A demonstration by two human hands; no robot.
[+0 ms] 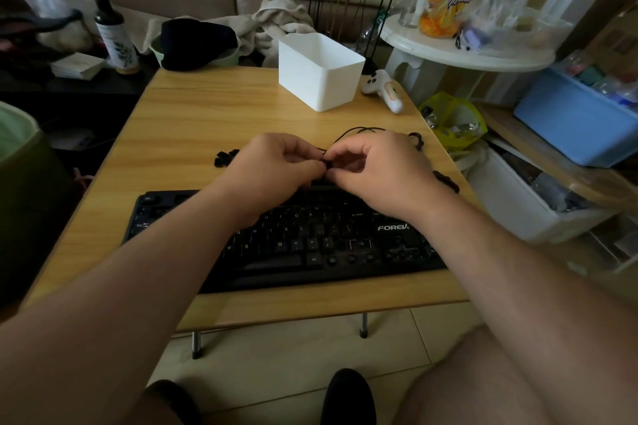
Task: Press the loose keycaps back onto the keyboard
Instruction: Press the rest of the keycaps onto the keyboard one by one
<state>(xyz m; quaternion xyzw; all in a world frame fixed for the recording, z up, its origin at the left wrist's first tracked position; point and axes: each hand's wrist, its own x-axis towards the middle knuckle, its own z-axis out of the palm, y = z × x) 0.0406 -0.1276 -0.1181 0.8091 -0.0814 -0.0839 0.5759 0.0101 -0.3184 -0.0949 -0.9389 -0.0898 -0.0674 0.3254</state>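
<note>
The black keyboard (293, 241) lies near the front edge of the wooden table (193, 121). Above its far edge, the left hand (276, 166) and right hand (376, 169) meet, fingers curled, pinching one small keycap (327, 164) together. More loose keycaps (226, 158) lie left of them. Bare tabletop stays behind, up to the white box (321, 71).

Both forearms reached forward and converged, the left hand (276, 166) and right hand (376, 169) meeting fingertip to fingertip, fingers curled, pinching something small and dark between them.
</note>
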